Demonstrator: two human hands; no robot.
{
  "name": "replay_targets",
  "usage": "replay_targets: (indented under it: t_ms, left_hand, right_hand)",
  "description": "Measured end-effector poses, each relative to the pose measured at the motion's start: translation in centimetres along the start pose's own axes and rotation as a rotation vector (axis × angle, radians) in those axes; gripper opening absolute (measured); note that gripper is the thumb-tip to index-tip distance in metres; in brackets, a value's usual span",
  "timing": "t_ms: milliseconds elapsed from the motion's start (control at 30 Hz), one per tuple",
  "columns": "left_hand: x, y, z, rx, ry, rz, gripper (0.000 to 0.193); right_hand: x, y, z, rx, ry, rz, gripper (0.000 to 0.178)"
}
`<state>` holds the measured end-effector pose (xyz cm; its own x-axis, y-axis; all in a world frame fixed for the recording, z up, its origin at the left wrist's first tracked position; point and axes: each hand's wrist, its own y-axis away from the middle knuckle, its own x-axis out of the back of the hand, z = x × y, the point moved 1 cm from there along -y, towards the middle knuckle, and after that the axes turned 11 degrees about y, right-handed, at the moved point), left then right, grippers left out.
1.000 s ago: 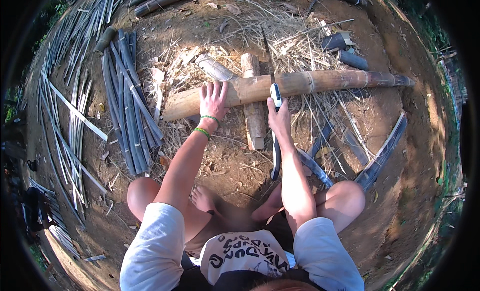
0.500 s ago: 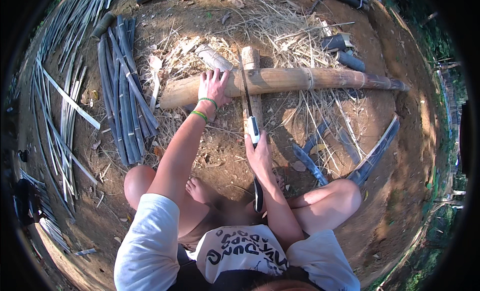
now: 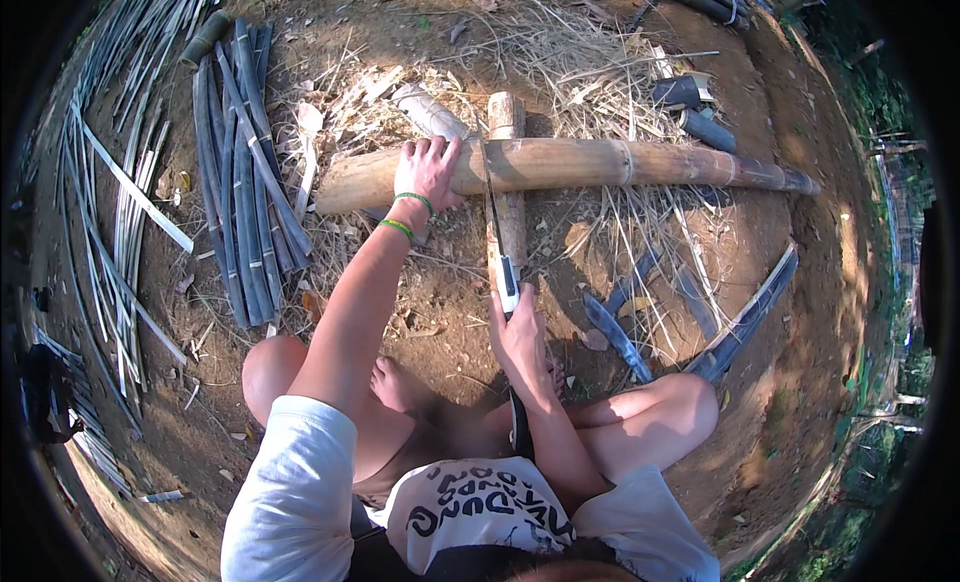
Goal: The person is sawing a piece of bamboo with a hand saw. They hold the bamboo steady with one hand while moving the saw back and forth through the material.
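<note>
A thick tan bamboo pole lies crosswise in front of me, its darker thin end at the right. Over its top, left of the saw, my left hand holds it down, fingers curled onto the far side. My right hand is wrapped round the handle of a hand saw with a white and black grip. The saw's narrow blade points away from me and crosses the pole just right of my left hand. Under the pole, a round wooden log runs away from me as a support.
Dark bamboo lengths are stacked at the left, beside long thin strips. Pale shavings and dry straw cover the ground beyond the pole. Split dark pieces and short tubes lie at the right.
My right hand and the saw have drawn back toward me, so less blade shows beyond the pole. My left hand stays on the pole.
</note>
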<state>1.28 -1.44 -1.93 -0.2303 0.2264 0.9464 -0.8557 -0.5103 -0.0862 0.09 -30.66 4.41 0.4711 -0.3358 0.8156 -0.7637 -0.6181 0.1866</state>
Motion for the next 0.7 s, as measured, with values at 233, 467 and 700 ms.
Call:
replay_targets:
  t_ms: [233,467,700]
  left_hand:
    - [1.1,-2.4,-0.5,0.016,0.054,-0.037,0.106]
    - [0.3,-1.1,-0.4,0.041,0.023,-0.026,0.113]
    - [0.4,-1.8,0.8,0.044,0.081,-0.012,0.112]
  right_hand:
    - [-0.7,-8.1,-2.1,0.056,-0.12,0.014,0.035]
    - [1.6,-1.1,-1.2,-0.077,-0.096,-0.111,0.04]
    - [0.2,-11.7,-2.7,0.071,-0.051,-0.015,0.038]
